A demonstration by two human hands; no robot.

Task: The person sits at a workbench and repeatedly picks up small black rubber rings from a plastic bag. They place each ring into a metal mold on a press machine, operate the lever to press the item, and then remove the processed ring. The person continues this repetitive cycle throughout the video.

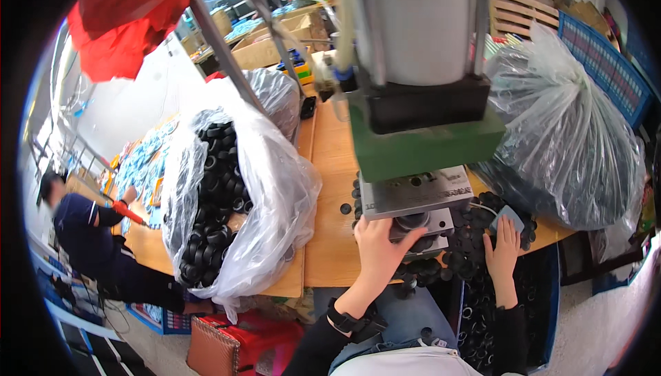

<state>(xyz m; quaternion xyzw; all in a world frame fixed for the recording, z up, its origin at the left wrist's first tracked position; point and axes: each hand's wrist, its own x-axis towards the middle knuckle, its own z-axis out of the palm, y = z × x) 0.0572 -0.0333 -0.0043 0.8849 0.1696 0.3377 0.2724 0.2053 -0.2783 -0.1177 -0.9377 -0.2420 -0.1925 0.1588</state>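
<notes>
A bench press with a green block (427, 143) and a steel upper plate (416, 193) stands in front of me. My left hand (380, 248) reaches to the left side of its tooling, thumb and fingers apart. A black round piece (412, 222) sits in the tooling beside my thumb; part of it is hidden. My right hand (505, 251) lies with fingers stretched over a grey-blue box-like pad (508, 219), which has a cable. Many black round rubber-looking caps (475, 228) lie heaped around the tooling and between my hands.
An open clear bag (275, 190) of black caps stands left on the wooden table (330, 252). A tied clear bag (571, 128) bulges at the right. Below is a blue crate (544, 307) with black rings. Another person (86, 238) works at far left.
</notes>
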